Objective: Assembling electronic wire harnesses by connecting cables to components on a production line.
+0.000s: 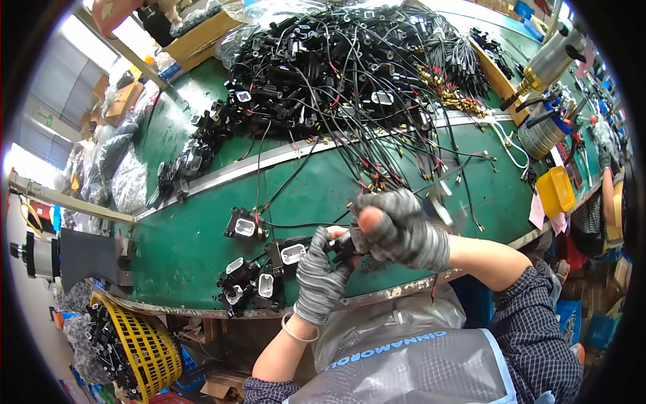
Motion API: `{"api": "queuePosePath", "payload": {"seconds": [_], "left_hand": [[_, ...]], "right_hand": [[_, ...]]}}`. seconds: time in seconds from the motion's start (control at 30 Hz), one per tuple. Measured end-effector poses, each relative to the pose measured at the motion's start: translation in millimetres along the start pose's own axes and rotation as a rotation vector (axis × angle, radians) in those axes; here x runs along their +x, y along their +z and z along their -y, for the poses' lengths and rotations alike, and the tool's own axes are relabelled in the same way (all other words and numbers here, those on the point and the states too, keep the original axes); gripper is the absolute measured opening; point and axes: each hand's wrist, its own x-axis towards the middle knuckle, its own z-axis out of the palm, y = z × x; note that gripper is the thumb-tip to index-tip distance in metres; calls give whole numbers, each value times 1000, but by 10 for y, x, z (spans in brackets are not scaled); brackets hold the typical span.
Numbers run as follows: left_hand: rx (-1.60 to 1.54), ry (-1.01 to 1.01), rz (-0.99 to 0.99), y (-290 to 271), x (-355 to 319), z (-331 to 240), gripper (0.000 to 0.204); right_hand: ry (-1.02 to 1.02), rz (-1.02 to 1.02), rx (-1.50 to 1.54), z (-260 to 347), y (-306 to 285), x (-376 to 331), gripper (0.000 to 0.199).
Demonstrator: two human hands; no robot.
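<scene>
Both my hands wear grey striped gloves with bare fingertips and meet near the front edge of the green bench. My left hand [319, 279] is closed on a small black plastic housing [344, 246], partly hidden by the fingers. Against it, my right hand [408, 232] is closed in a fist with the thumb bent. A blurred silvery piece [441, 207] shows beyond this fist; whether the fist grips it is unclear. Beside my left hand lie several black housings [266, 285] with pale metal-rimmed windows. Another housing [243, 225] with a black cable sits farther left.
A large heap of black housings and cables [316, 74] fills the far side behind a metal strip [235, 170]. To the right stand a tool can [542, 135], a heat gun [548, 60] and a yellow container [556, 190]. A yellow basket [145, 353] hangs low left. A co-worker's arm [607, 192] shows far right.
</scene>
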Motion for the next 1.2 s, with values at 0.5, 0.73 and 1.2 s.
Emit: {"api": "queuePosePath", "payload": {"seconds": [0.5,0.73,1.2], "left_hand": [[997,913,-12,-184,141,83,38],[303,81,30,-158,42,41,39],[246,25,37,-146,71,47,41]], "right_hand": [[-178,-89,-266,-24,21,116,49],[-458,-152,-440,-124,93,-31,50],[-734,-177,-459,-214,297,71,44]]}}
